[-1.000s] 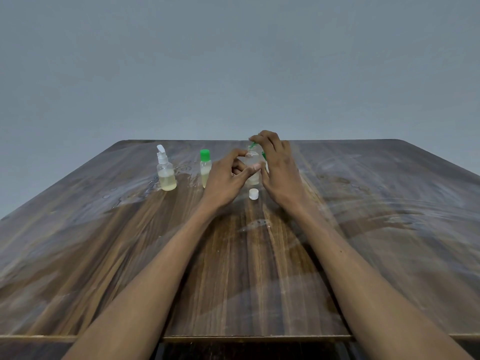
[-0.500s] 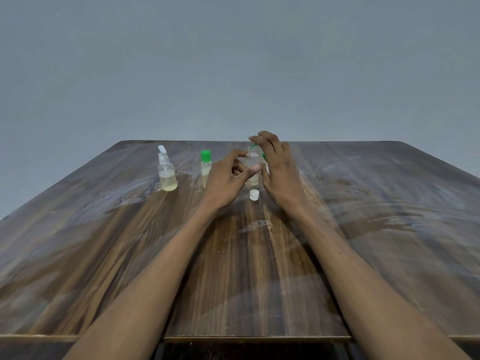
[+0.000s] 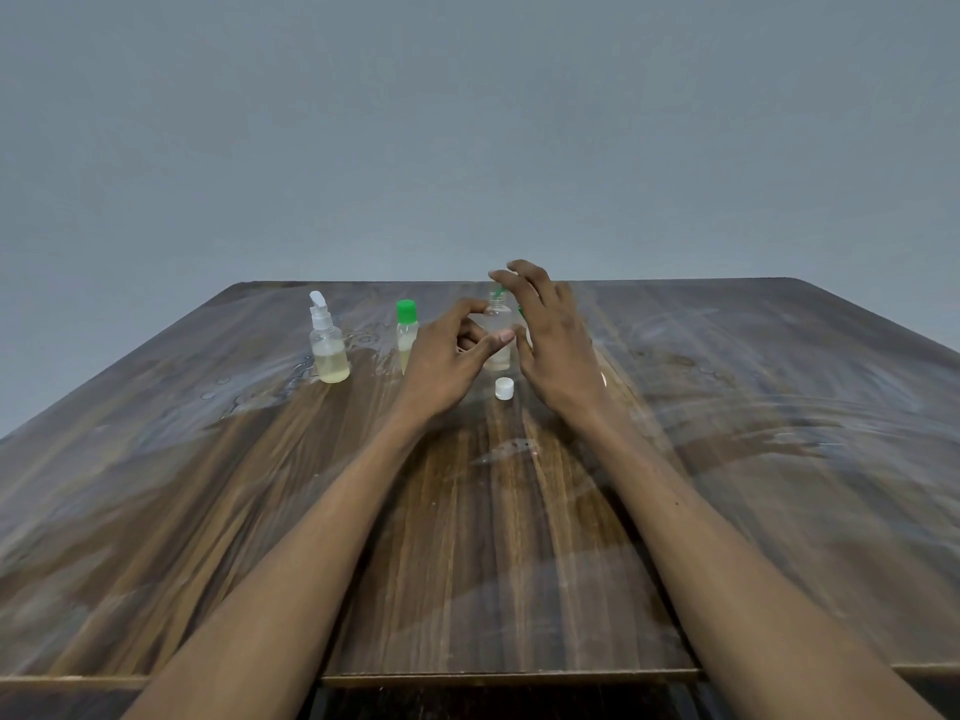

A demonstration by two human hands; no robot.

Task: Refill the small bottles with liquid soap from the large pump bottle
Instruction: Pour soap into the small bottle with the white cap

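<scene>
On the wet wooden bench [image 3: 519,563] the left hand [image 3: 441,356] pinches an uncapped clear small bottle [image 3: 497,324] while the right hand [image 3: 556,345] hovers with fingers spread beside its neck — white cap [image 3: 504,388] just before it — no label readable.

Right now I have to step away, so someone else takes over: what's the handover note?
Left hand: thumb and fingers around the uncapped clear bottle, upright on the table.
Right hand: open beside and above the bottle's neck; something green behind it, unclear.
White cap: on the table in front.
Spray-top bottle and green-capped bottle: left, holding yellowish liquid.
Left: fill the clear bottle, recap.
</scene>
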